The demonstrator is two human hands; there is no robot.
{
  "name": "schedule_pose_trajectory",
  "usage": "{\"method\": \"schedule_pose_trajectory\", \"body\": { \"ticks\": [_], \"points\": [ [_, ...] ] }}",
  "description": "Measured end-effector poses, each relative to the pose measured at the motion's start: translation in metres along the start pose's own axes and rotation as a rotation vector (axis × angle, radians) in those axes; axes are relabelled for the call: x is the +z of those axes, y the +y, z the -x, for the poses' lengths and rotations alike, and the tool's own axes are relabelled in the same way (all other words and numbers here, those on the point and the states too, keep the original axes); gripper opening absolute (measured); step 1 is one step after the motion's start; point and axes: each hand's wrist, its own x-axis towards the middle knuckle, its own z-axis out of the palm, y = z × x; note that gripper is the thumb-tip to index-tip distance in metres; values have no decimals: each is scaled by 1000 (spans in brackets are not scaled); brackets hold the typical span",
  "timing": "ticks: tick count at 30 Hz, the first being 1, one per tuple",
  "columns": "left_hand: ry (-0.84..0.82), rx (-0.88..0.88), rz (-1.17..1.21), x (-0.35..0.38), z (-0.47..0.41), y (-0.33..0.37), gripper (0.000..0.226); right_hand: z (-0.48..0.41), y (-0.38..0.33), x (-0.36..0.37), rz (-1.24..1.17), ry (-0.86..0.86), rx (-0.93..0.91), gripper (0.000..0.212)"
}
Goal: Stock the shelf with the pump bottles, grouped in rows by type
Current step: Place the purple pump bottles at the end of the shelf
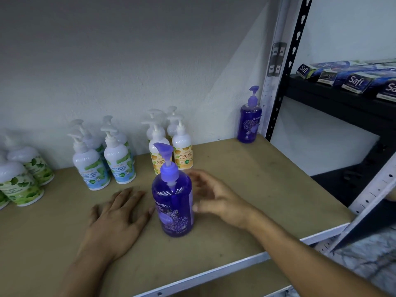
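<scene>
Head cam: purple pump bottle (173, 202) up front — left hand (113, 219) flat, fingers straight, right hand (216, 200) loose-fingered, both beside it. Yellow-label bottles (182, 153) just behind, second purple bottle (249, 123) far right.

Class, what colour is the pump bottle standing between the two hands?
Purple bottle, pump included, seen in the head view.

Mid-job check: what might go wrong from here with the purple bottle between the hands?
1. The near purple pump bottle stands alone toward the shelf's front edge. The right hand beside it looks open, not gripping, so a nudge might tip it.
2. It sits far from the other purple bottle at the back right, in front of the yellow-label bottles. Left there, the purple row would be split.
</scene>
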Motion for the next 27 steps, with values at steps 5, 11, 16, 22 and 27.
{"method": "schedule_pose_trajectory", "body": {
  "ticks": [5, 11, 16, 22, 27],
  "points": [
    [-10, 1, -2, -2, 0, -1, 111, 8, 8, 33, 70, 44, -8, 89],
    [-50, 0, 32, -1, 1, -4, 77, 0, 18, 18, 127, 342, -33, 82],
    [-60, -2, 29, -1, 2, -4, 75, -20, 26, -35, 194, 570, -12, 81],
    [-46, 3, 28, 0, 1, -5, 82, -47, 35, -89, 280, 647, 28, 75],
    [-60, -10, 17, 0, -1, -3, 90, -71, 45, -117, 300, 649, 46, 80]
  ]
}}
